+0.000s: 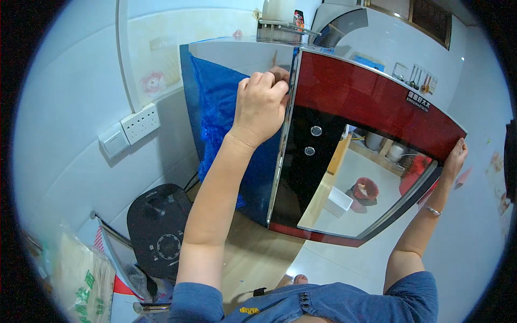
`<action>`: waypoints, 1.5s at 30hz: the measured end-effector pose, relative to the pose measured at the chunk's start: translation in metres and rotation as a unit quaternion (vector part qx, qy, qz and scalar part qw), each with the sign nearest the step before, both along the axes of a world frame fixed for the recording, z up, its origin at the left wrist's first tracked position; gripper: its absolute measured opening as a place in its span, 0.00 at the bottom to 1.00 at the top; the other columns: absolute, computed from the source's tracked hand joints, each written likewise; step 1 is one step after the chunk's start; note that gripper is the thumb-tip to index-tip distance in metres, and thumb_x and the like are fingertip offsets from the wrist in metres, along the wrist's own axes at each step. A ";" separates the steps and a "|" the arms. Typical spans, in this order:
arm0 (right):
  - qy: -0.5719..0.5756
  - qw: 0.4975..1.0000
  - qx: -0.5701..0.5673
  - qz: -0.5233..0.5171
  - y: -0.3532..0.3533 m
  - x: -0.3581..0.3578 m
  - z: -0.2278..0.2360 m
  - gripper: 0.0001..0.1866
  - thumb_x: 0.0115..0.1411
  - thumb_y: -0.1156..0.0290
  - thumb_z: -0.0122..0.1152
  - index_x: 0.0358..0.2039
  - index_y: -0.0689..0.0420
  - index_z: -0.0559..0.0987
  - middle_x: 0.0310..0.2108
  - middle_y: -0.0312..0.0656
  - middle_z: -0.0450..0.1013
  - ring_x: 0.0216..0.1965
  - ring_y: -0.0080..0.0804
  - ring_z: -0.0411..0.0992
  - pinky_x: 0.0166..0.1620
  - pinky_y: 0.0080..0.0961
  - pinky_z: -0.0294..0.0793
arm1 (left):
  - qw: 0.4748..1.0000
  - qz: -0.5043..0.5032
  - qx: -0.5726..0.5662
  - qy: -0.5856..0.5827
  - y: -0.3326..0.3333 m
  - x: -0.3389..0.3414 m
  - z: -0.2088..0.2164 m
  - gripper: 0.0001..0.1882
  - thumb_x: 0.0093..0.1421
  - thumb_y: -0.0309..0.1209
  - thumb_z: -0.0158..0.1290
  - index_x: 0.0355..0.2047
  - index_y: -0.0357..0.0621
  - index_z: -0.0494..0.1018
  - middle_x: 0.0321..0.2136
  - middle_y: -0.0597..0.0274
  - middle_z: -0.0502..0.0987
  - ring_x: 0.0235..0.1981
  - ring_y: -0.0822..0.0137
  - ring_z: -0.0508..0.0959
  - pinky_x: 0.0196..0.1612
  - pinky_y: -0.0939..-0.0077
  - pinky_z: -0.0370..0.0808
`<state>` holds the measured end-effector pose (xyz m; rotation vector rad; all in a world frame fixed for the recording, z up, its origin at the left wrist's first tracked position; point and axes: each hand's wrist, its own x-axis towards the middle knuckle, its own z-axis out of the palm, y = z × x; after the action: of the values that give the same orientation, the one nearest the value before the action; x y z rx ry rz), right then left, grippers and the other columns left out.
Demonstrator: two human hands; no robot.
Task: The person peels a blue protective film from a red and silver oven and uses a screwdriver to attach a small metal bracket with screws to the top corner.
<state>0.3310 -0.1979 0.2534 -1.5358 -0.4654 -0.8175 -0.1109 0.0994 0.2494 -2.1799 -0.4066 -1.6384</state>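
Note:
A boxy cabinet [350, 89] stands before me, with a dark red and black front and a reflective glass panel [371, 183]. Blue protective film [218, 89] covers much of its left side; it is loose and crumpled in places, and a bare shiny metal strip [242, 56] shows above its slanted edge. My left hand [261, 105] is closed at the front left edge, pinching the film there; its fingertips are partly hidden. With my right hand [455, 159] I grip the cabinet's right edge, the fingers partly out of sight behind it.
On the left wall are a socket strip [141, 124] and a switch [113, 141]. Below them leans a black flat appliance [159, 229] beside a plastic bag [86, 274]. Behind the cabinet are a metal rack [280, 32] and hanging utensils [417, 78]. A wooden surface [258, 253] lies underneath.

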 end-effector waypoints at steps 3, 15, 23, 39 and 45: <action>-0.048 0.996 -0.011 -0.079 0.016 -0.054 0.018 0.43 0.59 0.33 0.41 0.55 0.64 0.66 0.51 0.52 0.69 0.53 0.45 0.66 0.56 0.36 0.62 | 1.000 0.008 -0.003 -0.004 -0.005 -0.002 0.000 0.08 0.47 0.26 0.58 0.29 0.41 0.72 0.33 0.58 0.72 0.38 0.56 0.72 0.41 0.62 0.68; -0.086 0.972 -0.152 -0.155 0.012 -0.065 0.039 0.32 0.60 0.34 0.40 0.51 0.44 0.74 0.50 0.47 0.70 0.53 0.44 0.67 0.55 0.44 0.63 | 0.987 -0.049 0.019 -0.154 -0.003 0.024 0.039 0.13 0.47 0.20 0.57 0.35 0.40 0.73 0.37 0.58 0.72 0.40 0.55 0.72 0.45 0.65 0.71; -0.120 0.973 -0.160 -0.118 0.016 -0.058 0.041 0.30 0.61 0.36 0.42 0.47 0.46 0.77 0.46 0.47 0.72 0.50 0.44 0.69 0.52 0.38 0.67 | 0.986 -0.063 0.032 -0.148 0.003 0.024 0.043 0.08 0.51 0.22 0.55 0.34 0.39 0.75 0.33 0.55 0.76 0.34 0.54 0.77 0.37 0.65 0.75; -0.139 0.972 -0.149 -0.120 0.000 -0.056 0.035 0.29 0.61 0.35 0.41 0.48 0.43 0.76 0.47 0.46 0.70 0.51 0.40 0.68 0.52 0.37 0.67 | 0.954 -0.148 -0.057 -0.254 0.003 0.033 0.021 0.03 0.56 0.22 0.54 0.32 0.37 0.73 0.29 0.56 0.75 0.30 0.62 0.75 0.33 0.71 0.73; -0.144 0.973 -0.138 -0.115 0.006 -0.053 0.032 0.29 0.61 0.35 0.40 0.50 0.42 0.74 0.47 0.47 0.69 0.51 0.41 0.68 0.53 0.37 0.66 | 0.955 -0.091 -0.022 -0.280 -0.001 0.047 0.003 0.11 0.54 0.18 0.55 0.39 0.37 0.76 0.38 0.55 0.73 0.37 0.59 0.74 0.40 0.70 0.72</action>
<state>0.2778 -0.1915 0.2858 -1.7577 -0.6420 -1.2055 -0.0635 0.0982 0.2526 -1.7896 -0.4030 -2.3711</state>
